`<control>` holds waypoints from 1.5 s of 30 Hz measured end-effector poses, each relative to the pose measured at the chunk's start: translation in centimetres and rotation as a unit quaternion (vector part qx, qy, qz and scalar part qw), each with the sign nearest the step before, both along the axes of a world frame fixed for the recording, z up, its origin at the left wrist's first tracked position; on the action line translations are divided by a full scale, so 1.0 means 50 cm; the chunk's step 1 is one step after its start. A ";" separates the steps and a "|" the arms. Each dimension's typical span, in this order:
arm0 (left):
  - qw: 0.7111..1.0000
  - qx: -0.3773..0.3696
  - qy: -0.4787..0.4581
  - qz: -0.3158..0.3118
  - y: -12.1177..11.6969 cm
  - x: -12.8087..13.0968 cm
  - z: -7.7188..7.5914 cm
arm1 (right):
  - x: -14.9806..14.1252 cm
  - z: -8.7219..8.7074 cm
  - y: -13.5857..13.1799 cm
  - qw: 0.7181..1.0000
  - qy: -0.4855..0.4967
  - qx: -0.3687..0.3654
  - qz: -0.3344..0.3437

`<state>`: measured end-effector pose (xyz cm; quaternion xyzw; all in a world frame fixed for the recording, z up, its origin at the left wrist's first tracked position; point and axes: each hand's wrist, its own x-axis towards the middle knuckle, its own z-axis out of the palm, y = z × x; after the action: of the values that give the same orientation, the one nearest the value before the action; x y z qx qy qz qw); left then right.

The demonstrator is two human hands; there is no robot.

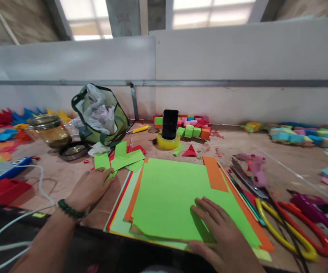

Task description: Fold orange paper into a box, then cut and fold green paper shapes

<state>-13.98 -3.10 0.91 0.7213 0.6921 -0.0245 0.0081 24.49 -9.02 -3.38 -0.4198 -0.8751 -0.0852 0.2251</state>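
Head-height view, forward and down over the nearby worktable (pixel 228 141).

On the bench (pixel 229 142), stacked paper sheets (pixel 172 197) were flanked by cut paper pieces (pixel 126 159) on the left and scissors (pixel 249 181) on the right; behind, a smartphone (pixel 170 124) was propped on a tape roll (pixel 168 143).

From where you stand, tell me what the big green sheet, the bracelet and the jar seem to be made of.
Big green sheet: probably matte paper or thin card, by its even colour and thin edges.
Bracelet: dark-green rounded beads, shiny with small highlights; glass, stone or plastic, unclear.
Jar: likely glass, perhaps clear plastic: glossy and see-through.
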 end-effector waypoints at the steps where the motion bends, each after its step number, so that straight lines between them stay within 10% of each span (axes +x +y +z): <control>1: 1.000 0.004 0.002 -0.019 -0.003 0.008 0.003 | -0.001 0.000 -0.002 1.000 0.009 -0.008 0.000; 7: 0.976 0.082 -0.146 -0.139 -0.064 0.085 0.034 | -0.003 -0.008 -0.007 0.994 0.100 -0.024 0.033; 12: 0.934 0.006 -0.280 -0.222 -0.091 0.127 0.039 | -0.004 -0.012 -0.008 0.982 0.163 -0.030 0.089; 24: 0.952 0.065 -0.294 -0.061 -0.105 0.130 -0.023 | -0.010 -0.009 -0.005 0.997 0.029 -0.069 -0.009; 33: 0.955 0.022 -0.244 -0.169 -0.141 0.138 0.009 | -0.005 0.002 -0.007 0.995 0.062 -0.073 0.014; 40: 0.902 -0.020 -0.385 -0.195 -0.120 0.150 0.018 | -0.004 0.000 -0.007 0.988 0.132 -0.030 0.075; 45: 0.842 0.100 -0.444 -0.289 -0.125 0.182 0.037 | -0.021 0.017 -0.002 0.980 0.146 -0.002 0.137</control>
<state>-4.87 -9.36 2.75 0.8195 0.3729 0.3663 0.2350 23.42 -9.11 -2.52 -0.3046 -0.8821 0.0109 0.3592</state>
